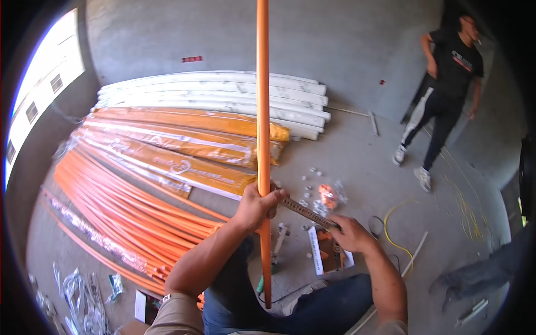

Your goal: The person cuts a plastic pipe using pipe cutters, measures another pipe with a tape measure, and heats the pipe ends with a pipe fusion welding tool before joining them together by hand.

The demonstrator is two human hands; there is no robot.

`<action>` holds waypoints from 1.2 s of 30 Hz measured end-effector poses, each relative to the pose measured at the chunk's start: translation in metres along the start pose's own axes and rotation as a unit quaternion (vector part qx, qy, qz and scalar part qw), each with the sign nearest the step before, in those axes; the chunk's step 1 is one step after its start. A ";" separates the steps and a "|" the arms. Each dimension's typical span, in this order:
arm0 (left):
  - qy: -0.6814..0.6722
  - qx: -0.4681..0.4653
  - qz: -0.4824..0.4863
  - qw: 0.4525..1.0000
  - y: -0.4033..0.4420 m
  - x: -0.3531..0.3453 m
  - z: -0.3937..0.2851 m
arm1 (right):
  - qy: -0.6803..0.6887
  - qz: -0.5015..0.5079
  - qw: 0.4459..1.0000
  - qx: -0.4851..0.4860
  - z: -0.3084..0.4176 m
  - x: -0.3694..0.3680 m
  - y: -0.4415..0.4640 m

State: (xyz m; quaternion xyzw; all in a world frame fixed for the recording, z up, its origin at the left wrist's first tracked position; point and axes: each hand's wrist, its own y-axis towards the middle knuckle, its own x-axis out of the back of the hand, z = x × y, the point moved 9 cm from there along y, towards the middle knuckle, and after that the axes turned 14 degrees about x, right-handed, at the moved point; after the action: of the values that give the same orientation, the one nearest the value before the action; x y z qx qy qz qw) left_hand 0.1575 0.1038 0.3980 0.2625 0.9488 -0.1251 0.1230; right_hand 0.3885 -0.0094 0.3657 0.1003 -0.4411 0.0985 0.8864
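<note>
Orange pipe (263, 111) | left grip (254, 207): wrapped round it | right grip (351, 233): closed on narrow strip (308, 213)

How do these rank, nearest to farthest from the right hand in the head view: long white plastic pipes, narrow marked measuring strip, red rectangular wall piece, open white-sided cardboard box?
From the right hand:
1. Measuring strip: in its grip.
2. Cardboard box: just below.
3. White pipes: floor, ahead, left.
4. Red wall piece: far wall, left.
</note>
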 end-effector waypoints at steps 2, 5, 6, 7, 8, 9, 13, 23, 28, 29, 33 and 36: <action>-0.035 -0.031 -0.026 0.999 0.003 0.036 -0.026 | 0.025 0.035 0.994 -0.104 -0.046 -0.008 -0.032; -0.091 -0.068 -0.055 0.992 0.008 0.104 -0.062 | -0.062 0.016 0.991 -0.119 -0.082 -0.001 -0.083; -0.094 -0.072 -0.074 0.990 0.011 0.121 -0.069 | -0.070 0.021 0.988 -0.135 -0.086 0.000 -0.095; -0.098 -0.074 -0.091 0.988 0.013 0.134 -0.073 | -0.068 0.024 0.990 -0.123 -0.086 -0.003 -0.100; -0.095 -0.079 -0.099 0.987 0.019 0.143 -0.071 | -0.073 0.034 0.991 -0.104 -0.087 -0.007 -0.104; -0.101 -0.083 -0.104 0.986 0.024 0.145 -0.071 | -0.077 0.042 0.992 -0.090 -0.080 -0.011 -0.104; -0.198 -0.108 -0.099 0.969 0.028 0.141 -0.069 | 0.025 0.042 0.987 -0.154 -0.086 -0.018 -0.104; -0.133 0.016 0.041 0.990 0.040 0.038 0.042 | 0.486 -0.105 0.867 -0.027 0.068 -0.004 0.023; -0.062 0.007 0.077 0.995 0.027 0.008 0.043 | 0.507 -0.109 0.855 -0.003 0.088 -0.013 0.066; -0.053 0.004 0.081 0.995 0.025 0.004 0.044 | 0.512 -0.107 0.852 -0.003 0.089 -0.015 0.069; -0.035 -0.004 0.078 0.996 0.023 0.000 0.047 | 0.518 -0.111 0.848 0.007 0.090 -0.021 0.076; -0.020 0.001 0.076 0.997 0.019 -0.002 0.047 | 0.519 -0.110 0.847 -0.002 0.090 -0.022 0.076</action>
State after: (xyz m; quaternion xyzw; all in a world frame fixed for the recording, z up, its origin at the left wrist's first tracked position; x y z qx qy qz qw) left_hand 0.1775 0.1048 0.3510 0.3313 0.9235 -0.1210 0.1506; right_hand 0.2871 0.0381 0.4079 0.0812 0.0975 0.0369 0.9912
